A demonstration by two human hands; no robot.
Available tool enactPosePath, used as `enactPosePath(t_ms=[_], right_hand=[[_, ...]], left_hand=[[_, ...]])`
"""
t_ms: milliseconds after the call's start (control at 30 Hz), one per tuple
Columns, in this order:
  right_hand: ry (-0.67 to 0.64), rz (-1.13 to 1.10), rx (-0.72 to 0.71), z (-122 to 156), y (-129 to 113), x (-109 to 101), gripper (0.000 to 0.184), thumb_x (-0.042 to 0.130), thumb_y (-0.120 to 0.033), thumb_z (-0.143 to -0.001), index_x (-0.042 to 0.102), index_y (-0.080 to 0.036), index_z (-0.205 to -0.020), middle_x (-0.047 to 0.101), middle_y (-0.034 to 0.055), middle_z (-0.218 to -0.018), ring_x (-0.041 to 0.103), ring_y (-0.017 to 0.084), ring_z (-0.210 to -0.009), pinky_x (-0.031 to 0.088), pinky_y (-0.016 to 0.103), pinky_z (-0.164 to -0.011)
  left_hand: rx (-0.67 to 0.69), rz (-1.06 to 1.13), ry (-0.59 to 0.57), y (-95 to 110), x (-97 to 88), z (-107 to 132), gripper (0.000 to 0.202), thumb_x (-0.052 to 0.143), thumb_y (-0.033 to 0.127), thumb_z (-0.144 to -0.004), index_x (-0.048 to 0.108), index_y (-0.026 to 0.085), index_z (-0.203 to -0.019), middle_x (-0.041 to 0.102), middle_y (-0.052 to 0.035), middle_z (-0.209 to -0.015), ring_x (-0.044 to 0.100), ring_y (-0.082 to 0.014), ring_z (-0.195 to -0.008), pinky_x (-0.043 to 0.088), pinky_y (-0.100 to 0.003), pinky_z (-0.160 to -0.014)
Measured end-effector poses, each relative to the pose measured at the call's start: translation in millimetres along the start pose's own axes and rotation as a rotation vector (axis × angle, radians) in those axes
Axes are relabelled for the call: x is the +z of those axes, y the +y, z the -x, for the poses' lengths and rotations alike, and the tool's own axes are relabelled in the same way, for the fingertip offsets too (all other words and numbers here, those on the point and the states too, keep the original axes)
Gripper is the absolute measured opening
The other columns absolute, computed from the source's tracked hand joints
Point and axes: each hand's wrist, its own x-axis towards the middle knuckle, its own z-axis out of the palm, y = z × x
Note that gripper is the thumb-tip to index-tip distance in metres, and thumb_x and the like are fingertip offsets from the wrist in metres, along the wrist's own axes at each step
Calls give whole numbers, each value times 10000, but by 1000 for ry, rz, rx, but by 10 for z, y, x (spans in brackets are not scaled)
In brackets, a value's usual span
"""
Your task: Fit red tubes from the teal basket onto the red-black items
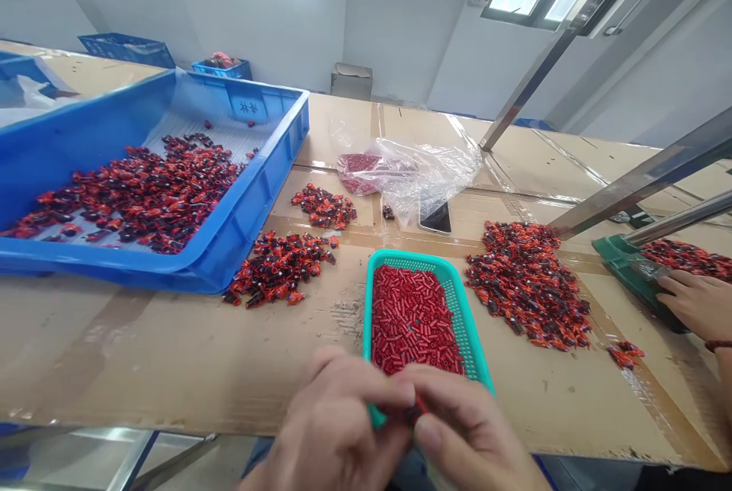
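Observation:
My left hand point(340, 418) and my right hand point(466, 426) meet over the near end of a green basket point(473, 331). Between the fingertips of both hands is a small red and dark part point(420, 403), mostly covered by the fingers. Both hands are closed in a pinch, the left one slightly blurred. Short dark red tubes point(415, 316) fill the basket just beyond my hands. A large pile of small orange-red and black parts point(529, 285) lies right of the basket, and a smaller pile of such parts point(277, 266) lies left of it.
A big blue crate point(211, 266) on the left holds many similar parts. Behind the basket lie a clear plastic bag point(431, 163) and a phone point(435, 216). Metal posts point(646, 182) cross the right side. A co-worker's hand point(691, 300) touches a green device point(634, 274).

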Motion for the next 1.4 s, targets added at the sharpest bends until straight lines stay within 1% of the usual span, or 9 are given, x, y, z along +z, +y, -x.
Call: enactPosePath(t_ms=[100,167,267,367,533,733,933,1133,1400], right_hand=[[320,474,-33,-51,210,-486,366,530,-503,-1058,744,-241,-1200,781,84,-1017,740,213,-815,607,306,-708],[516,936,-87,-94,411,-940,394,533,-544,-1039,747,-224,-1121,776,94,-954,740,245,-796,603,346,-701],[646,1122,-110,-158,682,-1526,416,574,-587,-989,744,-222,-882,691,126,-748,675,313,-690,530,428,-619],[661,1175,-159,-176,769,-1711,407,563,-557,-994,737,-213,-864,655,156,-711,654,359,-676,496,477,-602],[451,1129,-314,-157,516,-1133,234,569,-389,-1036,714,-247,-1151,769,133,-1027,736,324,-927,598,454,-774],[60,1108,-419,-243,430,-369,196,577,-148,-1001,697,-208,-1144,768,65,-954,729,235,-828,603,362,-706],[53,1197,-394,-285,604,-303,240,532,-82,-990,613,-218,-810,692,28,-759,653,219,-679,516,336,-637],[34,1221,-395,-267,574,-305,237,479,-116,-1014,593,-211,-830,674,52,-764,638,242,-687,482,357,-636],[18,1135,-343,-227,606,-321,265,420,-123,-1062,618,-209,-909,688,50,-811,660,241,-747,535,371,-684]], left_hand=[[-18,-373,-158,-383,-140,-347,155,644,316,-1033,508,244,-1016,789,-75,-1109,750,-221,-1043,597,-395,-878],[-119,-525,-235,-728,-217,-598,50,620,245,-1032,600,198,-1031,781,-82,-1039,743,-269,-1028,571,-492,-921],[-242,-685,-311,-1202,-242,-918,112,656,259,-1018,686,152,-1026,749,-68,-1041,718,-268,-1056,569,-520,-964],[-303,-746,-365,-1485,-162,-1117,297,696,353,-1006,673,173,-1241,698,-93,-1272,700,-257,-1116,599,-489,-962],[-324,-680,-381,-1571,-56,-1217,347,699,353,-1005,648,180,-1300,680,-108,-1323,696,-273,-1140,606,-498,-955],[-264,-383,-289,-1255,-212,-941,91,655,226,-1003,697,163,-1053,705,-58,-1073,704,-192,-945,619,-379,-849],[-221,-65,-133,-737,-402,-345,171,609,156,-938,707,190,-1074,694,-68,-997,714,-155,-787,636,-267,-694],[-263,123,-31,-442,-394,-15,198,750,116,-888,776,241,-1039,766,-38,-903,773,-174,-833,643,-227,-730],[-214,184,62,-236,-239,122,174,728,94,-915,640,233,-970,721,8,-895,754,-125,-825,631,-188,-769]])
